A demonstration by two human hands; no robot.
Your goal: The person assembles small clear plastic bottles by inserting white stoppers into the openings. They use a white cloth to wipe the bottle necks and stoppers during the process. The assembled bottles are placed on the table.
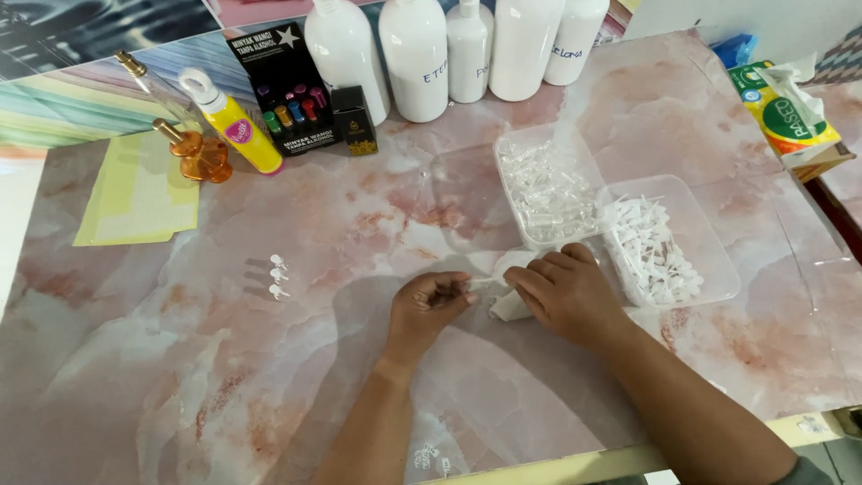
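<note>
Two clear plastic trays (709, 235) of small white parts are seen right of centre on the marbled table (269, 377); at lower centre the right hand (564, 292) is curled over a white cloth (508, 305); a tiny white plastic piece (482, 282), judged light, stiff and slippery, best gripped at its ends, is pinched by the left hand (429, 305).

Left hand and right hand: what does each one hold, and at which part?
The left hand pinches a small clear tube at its near end. The right hand rests on a white tissue; its hold is unclear.

Pink marble-look table (269, 377): white bottles (449, 54), two clear trays (620, 211) (small white parts), yellow paper (139, 193)
</note>
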